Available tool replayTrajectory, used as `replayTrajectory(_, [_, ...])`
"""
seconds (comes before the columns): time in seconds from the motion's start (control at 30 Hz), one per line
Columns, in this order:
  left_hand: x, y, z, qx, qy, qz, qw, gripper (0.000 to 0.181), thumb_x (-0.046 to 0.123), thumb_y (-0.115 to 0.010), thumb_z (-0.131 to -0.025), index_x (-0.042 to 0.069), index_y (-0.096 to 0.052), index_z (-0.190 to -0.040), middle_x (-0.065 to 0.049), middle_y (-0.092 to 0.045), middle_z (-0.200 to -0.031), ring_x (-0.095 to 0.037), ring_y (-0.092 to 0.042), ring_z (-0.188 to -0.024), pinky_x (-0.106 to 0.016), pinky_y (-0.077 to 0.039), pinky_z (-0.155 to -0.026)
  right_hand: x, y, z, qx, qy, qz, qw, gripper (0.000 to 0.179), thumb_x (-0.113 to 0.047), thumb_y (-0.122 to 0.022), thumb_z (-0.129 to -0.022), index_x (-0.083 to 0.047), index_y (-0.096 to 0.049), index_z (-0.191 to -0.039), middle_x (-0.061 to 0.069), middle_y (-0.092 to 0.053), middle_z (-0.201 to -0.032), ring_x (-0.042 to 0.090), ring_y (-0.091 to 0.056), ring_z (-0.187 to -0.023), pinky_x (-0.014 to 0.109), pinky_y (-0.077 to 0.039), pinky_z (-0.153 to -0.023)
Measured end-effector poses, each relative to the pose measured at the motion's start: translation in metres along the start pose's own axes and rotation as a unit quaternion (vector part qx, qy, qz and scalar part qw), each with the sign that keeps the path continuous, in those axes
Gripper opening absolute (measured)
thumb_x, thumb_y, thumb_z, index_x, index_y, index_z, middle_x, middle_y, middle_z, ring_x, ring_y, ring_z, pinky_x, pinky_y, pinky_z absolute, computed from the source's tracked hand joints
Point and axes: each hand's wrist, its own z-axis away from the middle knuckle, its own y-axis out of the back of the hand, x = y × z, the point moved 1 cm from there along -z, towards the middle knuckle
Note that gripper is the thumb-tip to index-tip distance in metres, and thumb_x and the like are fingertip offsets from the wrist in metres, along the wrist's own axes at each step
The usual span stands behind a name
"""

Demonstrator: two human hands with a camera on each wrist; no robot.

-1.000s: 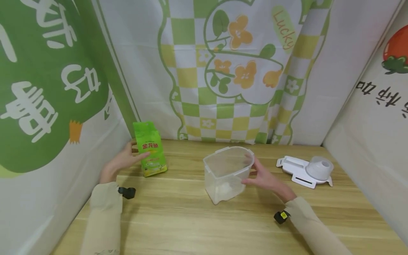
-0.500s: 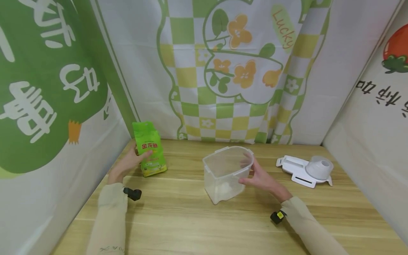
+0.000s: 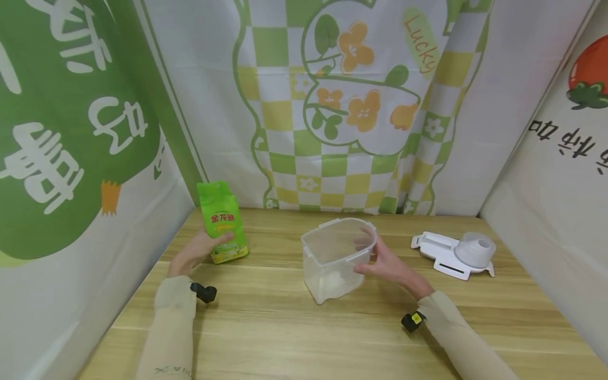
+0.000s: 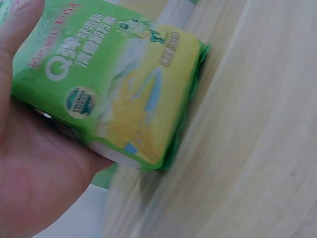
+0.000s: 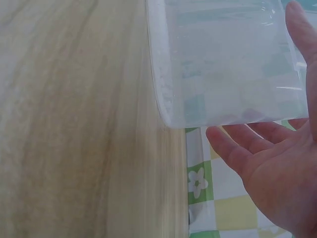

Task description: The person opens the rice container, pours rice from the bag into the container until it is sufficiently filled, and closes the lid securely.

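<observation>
A green printed food bag point(image 3: 223, 224) stands upright on the table at the back left. My left hand point(image 3: 197, 250) holds it from its left side, the thumb across the front and the other fingers hidden behind. Close up in the left wrist view, the bag point(image 4: 109, 84) shows its yellow lower front, its base at the table. Near the middle stands a clear, topless plastic container point(image 3: 328, 264), with something whitish low inside. My right hand point(image 3: 387, 261) grips its right side, thumb in front and fingers round the back. The right wrist view shows the container's wall point(image 5: 233, 74) between thumb and fingers.
At the right lies a white lid point(image 3: 439, 250) with side clips, and a translucent cup point(image 3: 476, 250) sits on it. Printed cloth point(image 3: 342, 179) hangs along the table's back edge, and cloth walls close in both sides. The wooden table point(image 3: 285, 338) runs forward.
My left hand has moved right and closed in on the bag, its thumb now farther across the front. The right hand has shifted slightly left against the container. Bag and container stay put.
</observation>
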Motion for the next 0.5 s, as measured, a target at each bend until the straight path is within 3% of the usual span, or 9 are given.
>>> replayTrajectory(0.23, [-0.009, -0.001, -0.001, -0.002, -0.003, -0.032, 0.9995, 0.068, 0.032, -0.074, -0.088, 0.011, -0.038, -0.143, -0.016, -0.051, -0.14, -0.028, -0.051, -0.125, -0.052, -0.035, -0.11, 0.001, -0.001, -0.002, 0.004, -0.005, 0.007, 1.0, 0.105, -0.014, -0.083, -0.078, -0.004, -0.011, -0.154, 0.035, -0.044, -0.139, 0.056, -0.045, -0.124, 0.064, -0.046, -0.097])
replayTrajectory(0.37, [-0.015, 0.001, -0.004, 0.014, 0.003, -0.052, 0.9985, 0.07, 0.035, -0.077, -0.085, 0.012, -0.041, -0.141, -0.013, -0.055, -0.136, -0.019, -0.055, -0.117, -0.046, -0.037, -0.108, 0.001, -0.002, -0.002, 0.007, -0.012, 0.012, 0.9998, 0.106, -0.014, -0.083, -0.078, -0.009, -0.011, -0.155, 0.034, -0.045, -0.137, 0.053, -0.048, -0.124, 0.062, -0.047, -0.096])
replayTrajectory(0.5, [-0.017, 0.0, -0.007, 0.026, 0.005, -0.052, 0.9983, 0.072, 0.036, -0.078, -0.084, 0.013, -0.041, -0.141, -0.014, -0.055, -0.136, -0.022, -0.055, -0.118, -0.047, -0.036, -0.108, -0.001, -0.002, -0.003, 0.007, -0.015, 0.014, 0.9998, 0.107, -0.014, -0.084, -0.077, -0.01, -0.012, -0.155, 0.034, -0.046, -0.136, 0.05, -0.049, -0.123, 0.06, -0.048, -0.097])
